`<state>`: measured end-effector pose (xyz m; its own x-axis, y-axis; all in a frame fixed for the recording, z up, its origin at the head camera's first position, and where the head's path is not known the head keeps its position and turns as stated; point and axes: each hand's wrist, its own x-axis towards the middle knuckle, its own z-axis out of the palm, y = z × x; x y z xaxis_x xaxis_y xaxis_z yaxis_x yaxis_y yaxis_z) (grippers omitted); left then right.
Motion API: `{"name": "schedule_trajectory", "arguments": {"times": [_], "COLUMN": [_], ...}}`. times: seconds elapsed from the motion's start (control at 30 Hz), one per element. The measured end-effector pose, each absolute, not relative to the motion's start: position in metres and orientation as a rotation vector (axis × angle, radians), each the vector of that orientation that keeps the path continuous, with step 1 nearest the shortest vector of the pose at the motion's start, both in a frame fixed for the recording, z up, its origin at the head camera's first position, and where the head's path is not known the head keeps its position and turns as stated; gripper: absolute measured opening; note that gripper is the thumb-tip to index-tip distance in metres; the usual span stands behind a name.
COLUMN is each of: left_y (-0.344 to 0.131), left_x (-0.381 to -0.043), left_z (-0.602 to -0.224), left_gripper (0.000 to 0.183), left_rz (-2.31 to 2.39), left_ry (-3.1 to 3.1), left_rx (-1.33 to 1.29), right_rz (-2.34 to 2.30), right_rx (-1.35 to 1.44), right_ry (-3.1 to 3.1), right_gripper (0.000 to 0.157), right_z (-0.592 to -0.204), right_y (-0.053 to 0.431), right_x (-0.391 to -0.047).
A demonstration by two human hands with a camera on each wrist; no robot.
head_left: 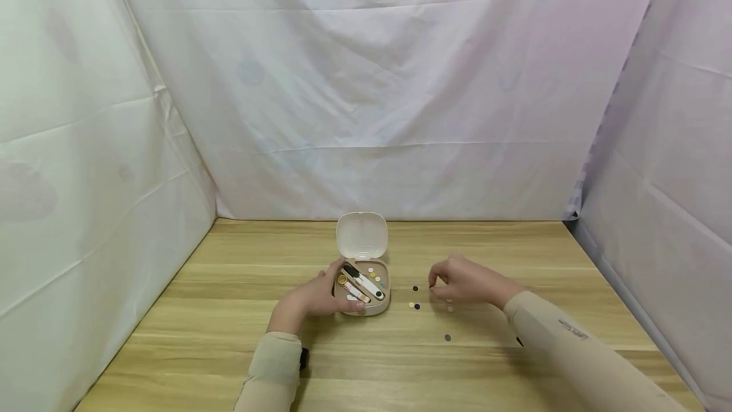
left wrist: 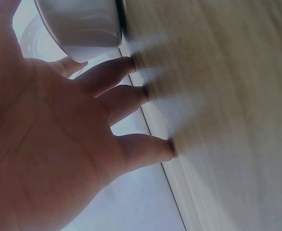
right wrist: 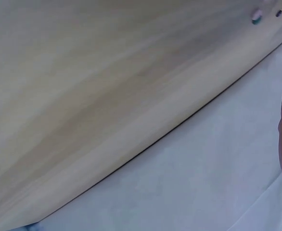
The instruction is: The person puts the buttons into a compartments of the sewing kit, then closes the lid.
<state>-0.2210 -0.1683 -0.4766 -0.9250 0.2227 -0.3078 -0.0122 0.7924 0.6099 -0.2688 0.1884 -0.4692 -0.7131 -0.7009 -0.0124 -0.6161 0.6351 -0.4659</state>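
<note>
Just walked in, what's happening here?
A person's left hand rests against the left side of an open case, its thumb at the front edge and the lid standing up behind. The right hand is down near the table, thumb and forefinger close together beside several loose discs; whether they hold one is too small to tell. More discs and a white tool lie in the case.

Left hand (head_left: 321,292) against an open white box (head_left: 377,309), right hand (head_left: 466,280) beside small buttons (head_left: 415,288) on wooden table (head_left: 486,243)

Curtained booth (head_left: 663,145), white sheets (head_left: 366,94) along three sides of a tabletop (head_left: 240,272)
</note>
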Motion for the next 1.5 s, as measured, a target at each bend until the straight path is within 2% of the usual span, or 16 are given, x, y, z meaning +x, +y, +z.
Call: {"name": "schedule_trajectory", "arguments": {"times": [0.37,0.63,1.0,1.5], "left_y": [-0.169,-0.168,-0.169,-0.168], "left_x": [-0.222,-0.221,-0.222,-0.222], "left_z": [-0.475,-0.474,-0.471,-0.472], "left_gripper": [0.124,0.124,0.124,0.123], "left_rz": [0.892,0.881,0.866,0.871], "left_ry": [2.609,2.606,2.613,2.604], "left_rx": [0.161,0.156,0.176,0.171], "right_rz": [-0.666,-0.64,-0.573,-0.632], "right_rx": [-1.149,-1.106,-1.181,-1.205], "right_ry": [2.755,2.772,2.772,2.706], "right_gripper": [0.008,0.009,0.01,0.006], "right_z": [-0.454,-0.447,-0.438,-0.459], "right_y": [0.139,0.111,0.079,0.059], "right_x": [-0.296,-0.306,-0.314,-0.321]}}
